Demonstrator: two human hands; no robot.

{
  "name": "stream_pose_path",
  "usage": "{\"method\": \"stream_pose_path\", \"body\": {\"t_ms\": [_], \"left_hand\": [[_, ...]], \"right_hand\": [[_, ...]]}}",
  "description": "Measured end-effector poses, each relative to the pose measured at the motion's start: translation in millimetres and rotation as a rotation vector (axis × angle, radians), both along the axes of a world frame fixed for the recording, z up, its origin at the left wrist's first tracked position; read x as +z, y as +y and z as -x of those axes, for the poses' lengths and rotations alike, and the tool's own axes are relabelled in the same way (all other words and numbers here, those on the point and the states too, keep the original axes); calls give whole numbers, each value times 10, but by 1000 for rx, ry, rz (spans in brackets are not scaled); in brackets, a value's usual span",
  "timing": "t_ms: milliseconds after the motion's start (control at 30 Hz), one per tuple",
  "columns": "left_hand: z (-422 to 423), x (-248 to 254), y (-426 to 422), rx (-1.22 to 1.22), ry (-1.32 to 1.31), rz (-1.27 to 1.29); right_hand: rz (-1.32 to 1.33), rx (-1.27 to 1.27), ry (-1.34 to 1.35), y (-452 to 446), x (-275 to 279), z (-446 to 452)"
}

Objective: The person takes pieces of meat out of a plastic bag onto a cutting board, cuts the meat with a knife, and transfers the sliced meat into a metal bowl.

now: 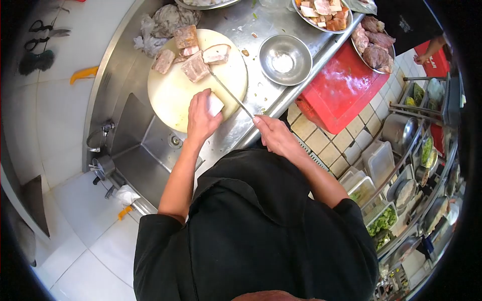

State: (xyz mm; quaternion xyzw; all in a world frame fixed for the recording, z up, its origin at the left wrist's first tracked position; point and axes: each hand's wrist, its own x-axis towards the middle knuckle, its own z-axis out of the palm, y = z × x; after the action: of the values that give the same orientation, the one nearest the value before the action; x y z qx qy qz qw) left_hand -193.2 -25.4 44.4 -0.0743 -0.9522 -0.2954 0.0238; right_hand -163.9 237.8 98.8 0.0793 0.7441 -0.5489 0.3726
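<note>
My left hand (pixel 202 116) is closed around a pale block of meat (pixel 215 104) on the round cutting board (pixel 168 98). In my right hand (pixel 275 134) is the handle of a knife (pixel 232 94). Its blade slants over the board, with the tip by a chunk of meat (pixel 195 67). Around that chunk lie more pieces: a browned block (pixel 186 36) at the back, a slab with a white fatty face (pixel 216 54) to the right, and a smaller piece (pixel 163 61) to the left. My right fingers hide most of the knife's handle.
An empty steel bowl (pixel 285 59) sits right of the board; a bowl of cut meat (pixel 324 14) stands behind it. Larger meat pieces fill another bowl (pixel 374 47) on a red box (pixel 341 85). A sink (pixel 135 165) is at left, shelves at right. Another person's hand (pixel 420 58) shows far right.
</note>
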Motion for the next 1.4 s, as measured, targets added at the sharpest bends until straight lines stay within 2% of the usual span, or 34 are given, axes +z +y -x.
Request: {"method": "stream_pose_path", "body": {"t_ms": [33,133,167,267,400,500,600,633,733,767,900,1100,1300,1400], "left_hand": [[22,35,7,4,-18,11],[66,-70,-83,172,-67,-357],[58,-136,-159,233,-173,-605],[0,25,-196,289,-192,-1016],[4,69,-197,344,-141,-1292],[11,-42,-88,335,139,-890],[-194,-249,-65,134,365,-34],[-297,-323,-60,127,345,-132],[-521,-270,-84,-19,261,-102],[-550,-218,-75,35,189,-183],[-440,-5,-153,49,99,-216],[-240,243,-109,-125,106,-51],[-34,346,-108,-167,-60,23],[-23,315,-92,-165,-53,73]], "right_hand": [[-3,0,-7,-4,7,-3],[-18,0,16,6,-14,-1],[-12,-4,7,10,-28,-2],[0,-18,-14,0,-40,-27],[-2,-31,-31,-38,-43,-42],[-3,-39,-18,-80,-37,-54],[1,-11,-23,-125,12,-78],[3,3,-31,-136,25,-78],[56,38,-12,-143,-7,-146],[66,62,-40,-130,-9,-142],[40,101,25,-130,47,-143],[14,102,-12,-124,173,-102],[55,106,-97,-36,102,-39],[113,61,-161,36,51,-48]]}}
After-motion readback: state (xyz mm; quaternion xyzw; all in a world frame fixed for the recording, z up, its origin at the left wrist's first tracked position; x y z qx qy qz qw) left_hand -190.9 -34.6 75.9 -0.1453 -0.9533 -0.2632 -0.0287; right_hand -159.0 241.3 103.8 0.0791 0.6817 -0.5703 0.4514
